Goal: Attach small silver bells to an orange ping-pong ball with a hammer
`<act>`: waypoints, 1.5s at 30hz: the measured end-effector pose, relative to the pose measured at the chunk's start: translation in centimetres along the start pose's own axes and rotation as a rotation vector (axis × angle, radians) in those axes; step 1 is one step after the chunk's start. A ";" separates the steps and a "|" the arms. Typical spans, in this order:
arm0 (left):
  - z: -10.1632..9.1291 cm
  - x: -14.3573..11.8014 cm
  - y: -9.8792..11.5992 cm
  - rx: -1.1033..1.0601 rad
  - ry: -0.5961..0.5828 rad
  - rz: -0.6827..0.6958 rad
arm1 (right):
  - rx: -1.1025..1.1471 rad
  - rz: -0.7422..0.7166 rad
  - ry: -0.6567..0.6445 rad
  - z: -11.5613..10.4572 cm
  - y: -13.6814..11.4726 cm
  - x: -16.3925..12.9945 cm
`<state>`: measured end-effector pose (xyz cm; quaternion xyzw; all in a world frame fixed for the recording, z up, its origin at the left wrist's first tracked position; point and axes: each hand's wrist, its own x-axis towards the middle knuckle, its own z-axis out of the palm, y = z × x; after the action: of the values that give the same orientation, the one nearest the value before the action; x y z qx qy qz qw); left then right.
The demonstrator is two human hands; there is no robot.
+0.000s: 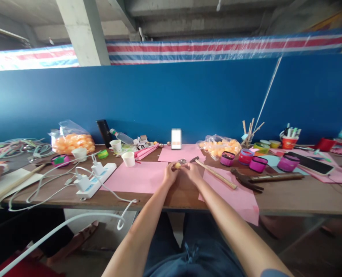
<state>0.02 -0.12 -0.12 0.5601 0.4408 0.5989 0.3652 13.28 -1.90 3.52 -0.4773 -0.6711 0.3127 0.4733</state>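
Observation:
My left hand point(170, 174) and my right hand point(191, 171) meet over the wooden table point(159, 198), between pink paper sheets point(136, 177). A small orange-yellow ball point(177, 165) is pinched in the left fingers. The right fingers touch something small and metallic point(182, 161) just beside the ball; what it is stays too small to tell. A small hammer point(214, 173) with a wooden handle lies just right of my right hand, its head near my fingers.
A white power strip point(95, 179) with chargers and cables lies left. Bags of orange balls point(72, 142) point(220, 146), paper cups point(128, 158), purple tape rolls point(257, 163), a claw hammer point(263, 179), a phone point(312, 163) and a pen cup point(289, 141) crowd the table. A blue partition point(171, 100) stands behind.

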 end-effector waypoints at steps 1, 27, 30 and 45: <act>0.0 0.0 0.0 -0.001 -0.001 -0.003 | 0.001 -0.001 0.002 0.0 0.0 0.0; 0.2 0.0 -0.2 -0.004 0.000 0.003 | 0.045 -0.037 0.055 0.4 0.4 0.2; 0.3 -0.2 0.4 0.007 0.003 -0.013 | 0.080 -0.050 0.053 0.5 0.7 0.3; -0.1 0.1 -0.2 0.062 0.066 -0.009 | 0.138 -0.108 -0.031 0.4 0.3 0.0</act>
<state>-0.05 0.05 -0.28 0.5494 0.4734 0.6013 0.3354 13.02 -1.76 3.16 -0.4016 -0.6799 0.3397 0.5109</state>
